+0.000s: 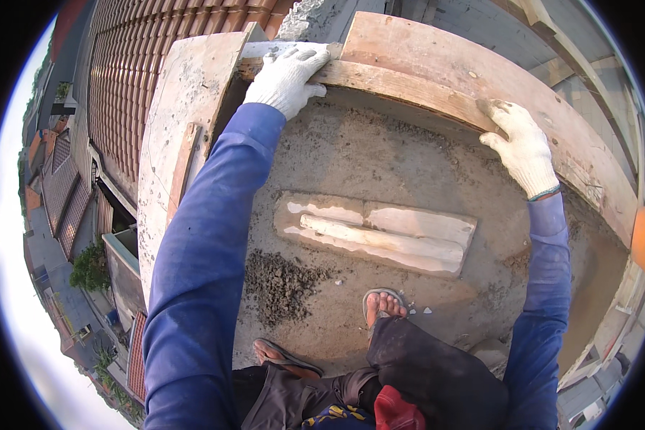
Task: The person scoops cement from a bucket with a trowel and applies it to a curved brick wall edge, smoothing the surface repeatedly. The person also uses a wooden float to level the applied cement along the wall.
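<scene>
A long wooden batten (401,84) lies along the inner side of the far formwork board (444,61). At its left end my left hand (285,77), in a white knit glove, curls its fingers over the wood near the corner of the boards. The fingertips there are partly hidden behind the edge. My right hand (519,143), gloved the same way with dirty fingertips, grips the batten's right end between thumb and fingers. On the grey concrete surface (380,158) between my arms lies a wooden float (380,236), handle side up and smeared with wet mortar.
A heap of dark crumbly mortar (279,287) lies left of my sandalled feet (385,304). A mortar-spattered board (186,107) borders the left side, with tiled roofs (129,79) and houses below beyond it. An orange rounded object (642,240) shows at the right edge.
</scene>
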Action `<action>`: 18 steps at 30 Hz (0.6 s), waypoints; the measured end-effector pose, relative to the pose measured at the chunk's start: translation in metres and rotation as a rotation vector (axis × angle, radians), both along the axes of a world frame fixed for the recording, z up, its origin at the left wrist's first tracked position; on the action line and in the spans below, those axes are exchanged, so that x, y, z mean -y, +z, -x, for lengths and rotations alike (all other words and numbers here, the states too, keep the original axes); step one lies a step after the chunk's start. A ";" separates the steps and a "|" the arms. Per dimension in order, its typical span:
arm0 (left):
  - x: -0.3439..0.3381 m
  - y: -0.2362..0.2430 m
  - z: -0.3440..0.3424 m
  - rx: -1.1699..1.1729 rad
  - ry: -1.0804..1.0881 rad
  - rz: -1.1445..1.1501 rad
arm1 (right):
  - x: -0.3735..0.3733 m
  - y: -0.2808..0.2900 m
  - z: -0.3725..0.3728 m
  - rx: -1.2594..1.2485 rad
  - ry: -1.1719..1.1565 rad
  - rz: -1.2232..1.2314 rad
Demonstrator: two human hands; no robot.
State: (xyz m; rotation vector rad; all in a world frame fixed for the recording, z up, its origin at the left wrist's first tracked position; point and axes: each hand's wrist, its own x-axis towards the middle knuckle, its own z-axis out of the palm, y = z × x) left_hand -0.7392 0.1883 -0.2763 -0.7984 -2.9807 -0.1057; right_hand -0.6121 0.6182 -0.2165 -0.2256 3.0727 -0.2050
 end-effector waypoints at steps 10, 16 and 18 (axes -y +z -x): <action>0.014 -0.018 -0.001 -0.023 0.033 -0.010 | 0.006 -0.009 -0.003 -0.090 0.045 -0.037; -0.010 0.006 -0.004 0.147 0.040 0.073 | 0.003 -0.011 -0.015 -0.102 0.029 -0.130; -0.026 0.028 -0.012 0.227 0.059 0.180 | 0.010 -0.011 -0.023 -0.127 -0.002 -0.238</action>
